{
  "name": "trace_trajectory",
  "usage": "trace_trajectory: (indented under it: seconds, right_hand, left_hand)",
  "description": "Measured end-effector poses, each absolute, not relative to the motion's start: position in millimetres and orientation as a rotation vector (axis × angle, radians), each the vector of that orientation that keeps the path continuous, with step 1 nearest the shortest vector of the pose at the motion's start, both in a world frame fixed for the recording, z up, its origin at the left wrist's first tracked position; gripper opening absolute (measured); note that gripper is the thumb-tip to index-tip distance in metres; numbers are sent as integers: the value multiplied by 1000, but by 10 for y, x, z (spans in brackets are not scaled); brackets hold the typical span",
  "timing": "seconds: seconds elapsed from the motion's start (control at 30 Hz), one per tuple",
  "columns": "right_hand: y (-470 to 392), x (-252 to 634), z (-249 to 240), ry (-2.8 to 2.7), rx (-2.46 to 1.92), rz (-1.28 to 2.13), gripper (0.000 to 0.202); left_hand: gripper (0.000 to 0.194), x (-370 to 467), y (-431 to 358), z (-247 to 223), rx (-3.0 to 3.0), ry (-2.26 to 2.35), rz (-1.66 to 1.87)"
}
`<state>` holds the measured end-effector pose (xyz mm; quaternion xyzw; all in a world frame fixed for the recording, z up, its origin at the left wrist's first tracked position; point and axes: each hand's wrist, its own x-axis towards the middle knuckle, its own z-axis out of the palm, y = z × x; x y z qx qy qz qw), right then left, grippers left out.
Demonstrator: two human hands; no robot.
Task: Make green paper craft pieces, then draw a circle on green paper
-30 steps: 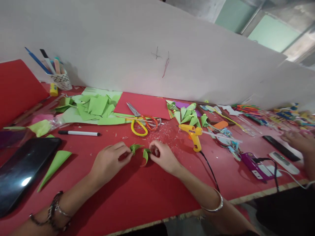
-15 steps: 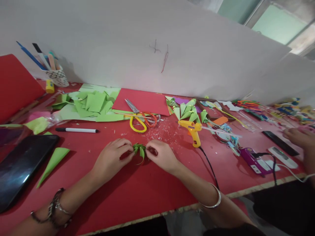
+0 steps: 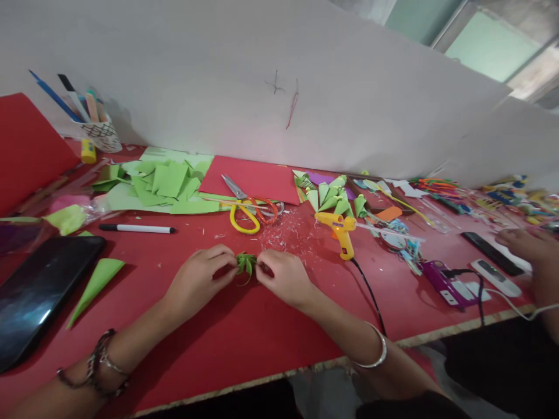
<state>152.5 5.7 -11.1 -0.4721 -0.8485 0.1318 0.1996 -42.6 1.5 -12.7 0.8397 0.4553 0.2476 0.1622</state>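
Fingers of your left hand (image 3: pixel 196 276) and right hand (image 3: pixel 288 276), head view: each thumb and forefinger is drawn together on the curled green paper (image 3: pixel 246 265), the left from its left side, the right from its right. The paper lies between your hands, over the middle of the bench (image 3: pixel 209 355), set back from the front edge. Its narrow strips arch and hang; the shaping appears well advanced, though you cannot tell from this view whether it is one piece or two, or whether any part is fastened.

Near the far edge, right of centre, a cluster of green cones (image 3: pixel 338 201) is already rolled. One lone green cone (image 3: pixel 96 285) lies toward the left end, beside the black phone (image 3: pixel 46 291). The loose green pieces (image 3: pixel 168 177), at the far left of centre, are mostly flat and appear unworked; by this reading, rolled and unrolled paper stand side by side. Paper scraps (image 3: pixel 283 237) around the yellow-handled scissors (image 3: pixel 244 221) suggest that cutting has been done. The yellow glue gun (image 3: pixel 343 230) lies right of your hands, held by neither, with a clear stick in its rear. At the right end, a co-worker's hand (image 3: pixel 522 241) rests apart from yours.
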Motion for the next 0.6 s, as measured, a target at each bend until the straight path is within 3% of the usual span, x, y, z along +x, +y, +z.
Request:
trace_trajectory:
  seconds: [0.6]
  right_hand:
    - [63,1502,-86,-2379,-1273,490,10]
  left_hand:
    - [15,-436,15,-129,2395,1274,704]
